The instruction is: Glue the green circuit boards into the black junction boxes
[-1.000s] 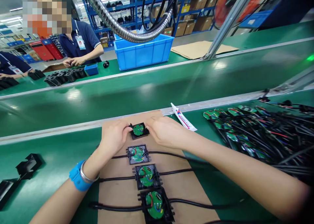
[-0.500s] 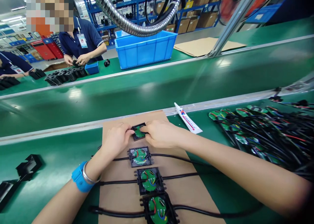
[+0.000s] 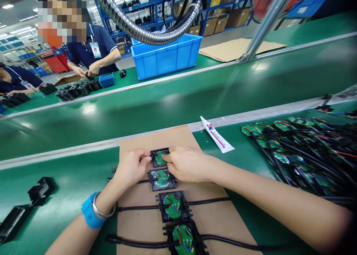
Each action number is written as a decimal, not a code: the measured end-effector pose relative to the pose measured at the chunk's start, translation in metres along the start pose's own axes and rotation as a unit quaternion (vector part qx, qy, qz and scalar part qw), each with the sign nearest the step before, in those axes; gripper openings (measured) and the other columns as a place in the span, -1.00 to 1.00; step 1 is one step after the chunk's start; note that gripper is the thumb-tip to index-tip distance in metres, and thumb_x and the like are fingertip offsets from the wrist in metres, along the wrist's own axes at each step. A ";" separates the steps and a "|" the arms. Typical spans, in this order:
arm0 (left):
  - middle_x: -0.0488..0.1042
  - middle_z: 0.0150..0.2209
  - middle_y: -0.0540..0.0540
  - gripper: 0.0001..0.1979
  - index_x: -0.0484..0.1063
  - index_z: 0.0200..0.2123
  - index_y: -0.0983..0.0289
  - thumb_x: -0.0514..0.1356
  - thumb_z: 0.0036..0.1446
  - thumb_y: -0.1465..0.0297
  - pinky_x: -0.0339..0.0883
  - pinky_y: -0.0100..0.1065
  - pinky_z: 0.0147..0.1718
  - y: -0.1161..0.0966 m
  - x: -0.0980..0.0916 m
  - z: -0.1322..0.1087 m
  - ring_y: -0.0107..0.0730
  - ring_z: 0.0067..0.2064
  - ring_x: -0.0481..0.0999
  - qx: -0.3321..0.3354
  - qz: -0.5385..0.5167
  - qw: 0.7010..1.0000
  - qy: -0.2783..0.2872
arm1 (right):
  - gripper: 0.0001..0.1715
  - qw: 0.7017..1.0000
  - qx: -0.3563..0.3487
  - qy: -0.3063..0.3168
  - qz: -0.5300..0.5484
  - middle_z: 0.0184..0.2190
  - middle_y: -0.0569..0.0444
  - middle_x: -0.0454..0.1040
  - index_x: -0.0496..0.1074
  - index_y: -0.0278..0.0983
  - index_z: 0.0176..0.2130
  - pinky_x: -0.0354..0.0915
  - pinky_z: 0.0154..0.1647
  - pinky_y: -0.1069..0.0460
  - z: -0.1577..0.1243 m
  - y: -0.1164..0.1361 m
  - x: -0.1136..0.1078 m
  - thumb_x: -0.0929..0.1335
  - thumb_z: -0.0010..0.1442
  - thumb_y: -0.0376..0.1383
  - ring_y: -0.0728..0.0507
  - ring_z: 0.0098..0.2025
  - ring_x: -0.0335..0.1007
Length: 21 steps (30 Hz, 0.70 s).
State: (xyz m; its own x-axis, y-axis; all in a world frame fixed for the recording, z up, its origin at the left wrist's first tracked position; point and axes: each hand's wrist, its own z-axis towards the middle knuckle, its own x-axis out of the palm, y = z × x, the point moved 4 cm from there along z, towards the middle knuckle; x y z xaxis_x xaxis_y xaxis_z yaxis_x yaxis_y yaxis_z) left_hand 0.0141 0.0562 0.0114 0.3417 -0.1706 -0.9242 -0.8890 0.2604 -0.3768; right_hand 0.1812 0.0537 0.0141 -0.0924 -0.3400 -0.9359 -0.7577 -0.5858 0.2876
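A black plastic housing with a green round circuit board [image 3: 160,157] lies at the far end of a row of similar ones. My left hand [image 3: 133,165] pinches it at its left side, where fingertips hide the cable exit. From the right, my right hand [image 3: 186,162] grips its edge, with a finger reaching onto the board. Just nearer sits a second housing [image 3: 162,178], almost touching the first, with a third housing [image 3: 173,206] and a fourth housing [image 3: 184,238] closer to me. Black cables leave these housings at both sides.
Brown cardboard [image 3: 139,225] lies under the row. On the right are a white tube [image 3: 217,135] and a heap of wired circuit boards [image 3: 304,150]. Empty black casings [image 3: 40,191] lie left. Beyond the belt stand a blue bin [image 3: 167,57] and a co-worker [image 3: 103,54] handling black parts.
Both hands have brought the far housing slightly towards me, close to the second one. It was tilted before and now lies straighter. The camera view has shifted a little.
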 end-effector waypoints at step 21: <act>0.44 0.06 0.26 -0.48 0.25 0.20 0.35 0.01 0.15 0.66 0.42 -0.31 -0.09 -0.023 0.024 -0.027 -0.20 0.00 0.50 0.067 0.268 0.960 0.047 | -0.57 0.999 0.032 0.010 -0.009 -0.27 -0.27 0.53 0.54 -0.42 -0.17 0.14 -0.44 -0.03 -0.006 0.011 0.001 0.18 0.18 -0.30 -0.30 -0.29 0.48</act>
State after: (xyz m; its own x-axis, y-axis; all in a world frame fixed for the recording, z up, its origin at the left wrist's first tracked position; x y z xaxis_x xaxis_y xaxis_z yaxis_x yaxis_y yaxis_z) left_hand 0.0341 0.0204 -0.0002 -0.1883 -0.0622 -0.9801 -0.8801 0.4535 0.1403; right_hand 0.1763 0.0425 0.0174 -0.0668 -0.3445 -0.9364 -0.7987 -0.5440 0.2571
